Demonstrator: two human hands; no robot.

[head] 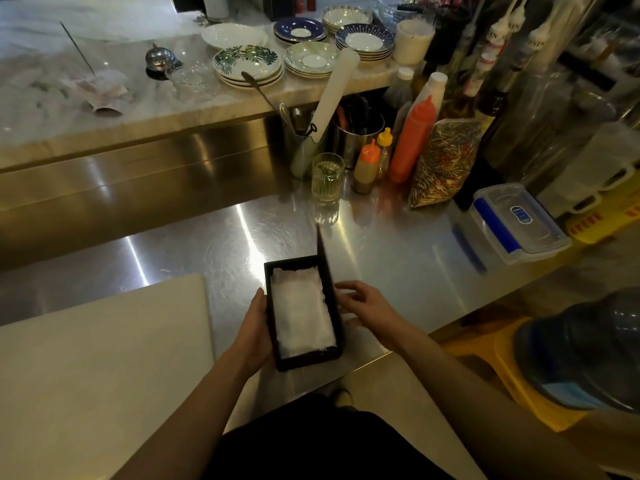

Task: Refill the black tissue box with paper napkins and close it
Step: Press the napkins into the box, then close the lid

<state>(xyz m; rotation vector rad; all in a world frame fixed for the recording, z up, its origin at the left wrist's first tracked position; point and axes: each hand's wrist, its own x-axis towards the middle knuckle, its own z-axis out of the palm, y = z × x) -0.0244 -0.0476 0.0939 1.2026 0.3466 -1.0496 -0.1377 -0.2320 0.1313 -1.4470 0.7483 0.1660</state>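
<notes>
Beside the white board (pixel 104 358): black tissue box (pixel 308 362) on desk (pixel 207 237), napkins (pixel 301 317) inside, lid (pixel 322 252) up.
Left hand (pixel 252 329): grips box's board side.
Right hand (pixel 367 306): loose, at far side.
Feel: looks light, stiff; take lid's top.

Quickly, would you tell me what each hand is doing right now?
Left hand: holds the box.
Right hand: open, beside the box.

The black tissue box (pixel 306 361) hides the fingers of the left hand (pixel 254 329); the water jug (pixel 581 348) is cropped.
</notes>
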